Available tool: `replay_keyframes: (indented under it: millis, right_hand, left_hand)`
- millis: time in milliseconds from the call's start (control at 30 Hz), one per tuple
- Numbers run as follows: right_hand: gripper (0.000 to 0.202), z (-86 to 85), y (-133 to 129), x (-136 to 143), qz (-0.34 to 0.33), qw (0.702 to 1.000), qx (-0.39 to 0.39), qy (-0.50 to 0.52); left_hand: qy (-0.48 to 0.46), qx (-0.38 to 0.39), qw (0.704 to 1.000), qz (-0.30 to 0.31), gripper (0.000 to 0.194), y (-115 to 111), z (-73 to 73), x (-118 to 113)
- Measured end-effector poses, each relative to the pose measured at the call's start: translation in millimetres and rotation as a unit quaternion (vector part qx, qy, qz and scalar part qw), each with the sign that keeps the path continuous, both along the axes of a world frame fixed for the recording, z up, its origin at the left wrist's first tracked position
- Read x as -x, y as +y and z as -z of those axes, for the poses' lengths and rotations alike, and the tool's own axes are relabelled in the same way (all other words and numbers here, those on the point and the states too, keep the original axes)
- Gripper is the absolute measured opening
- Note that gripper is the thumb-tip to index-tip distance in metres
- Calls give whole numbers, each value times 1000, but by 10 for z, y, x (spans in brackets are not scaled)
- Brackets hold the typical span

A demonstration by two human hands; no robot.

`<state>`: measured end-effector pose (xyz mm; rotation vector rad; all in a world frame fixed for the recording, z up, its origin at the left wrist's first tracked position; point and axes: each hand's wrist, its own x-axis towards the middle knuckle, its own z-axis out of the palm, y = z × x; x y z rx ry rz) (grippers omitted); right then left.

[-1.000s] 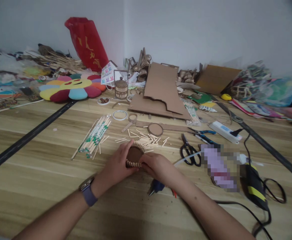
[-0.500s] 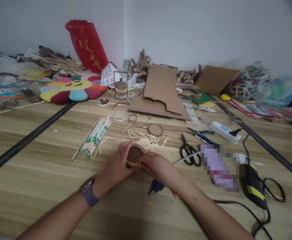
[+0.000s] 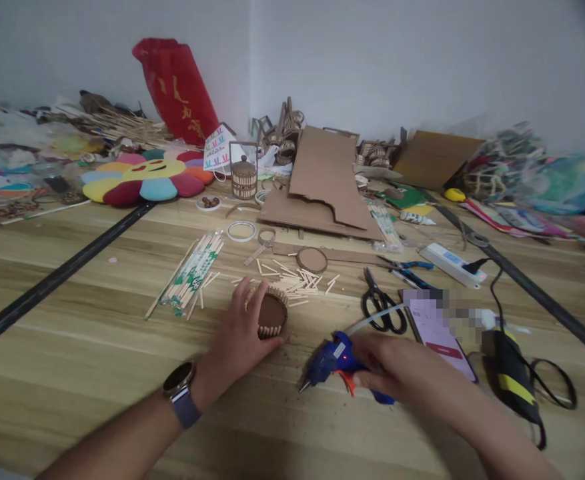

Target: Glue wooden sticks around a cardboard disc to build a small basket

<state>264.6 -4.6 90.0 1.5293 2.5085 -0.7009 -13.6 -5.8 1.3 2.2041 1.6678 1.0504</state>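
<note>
My left hand (image 3: 239, 323) curves round the left side of a small round cardboard base (image 3: 273, 312) ringed with short wooden sticks, its thumb along the near side and fingers over the rim. To the right, my right hand (image 3: 379, 363) has its fingers on a blue hot glue gun (image 3: 335, 360) with an orange trigger. The glue gun lies on the table, nozzle toward the lower left, with a glue stick protruding from its back. Loose cut sticks (image 3: 295, 280) are scattered just beyond the ringed base, beside a cardboard disc (image 3: 312, 259).
Black scissors (image 3: 379, 307), blue-handled pliers (image 3: 407, 267) and a phone (image 3: 439, 333) lie at right, near a white power strip (image 3: 449, 263) and a black cord. Bagged sticks (image 3: 192, 273) lie at left. Cardboard sheets (image 3: 322, 173) and a flower cushion (image 3: 149, 177) stand farther back.
My right hand has left the stick-ringed base and moved right onto the glue gun. My left hand stays at the base, its fingers shifted over the rim.
</note>
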Motion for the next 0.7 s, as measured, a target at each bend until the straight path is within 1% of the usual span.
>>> replay_keyframes:
  millis: [33,133,233,333,400,533,600,700]
  right_hand:
    - [13,40,-17,-31,6,1000,17,1]
    - [24,173,-20,-68,25,999,34,-1]
    - [18,250,7,-86,23,999,45,13]
    - [15,243,11,-118,11,997,57,43]
    - [13,217,-5,-130,15,997,55,55]
    - [12,174,-37,-100,39,997,14,62]
    - [13,171,-39,-76,53,993,1,107]
    - [14,212,-27,-70,67,976,22,208]
  left_hand:
    - [1,-2,1000,-2,108,-2,-8,-11]
    - [-3,-9,1000,-5,107,-2,-18,-24]
    - [-3,-8,1000,-5,106,3,-15,-22]
    - [-4,-9,1000,-11,99,7,-9,-19]
    - [-4,-11,1000,-13,96,9,-8,-18]
    - [2,-9,1000,-19,95,10,-9,-16]
    - [5,-6,1000,-20,95,11,-9,-13]
    - [1,-2,1000,-23,99,15,-12,-5]
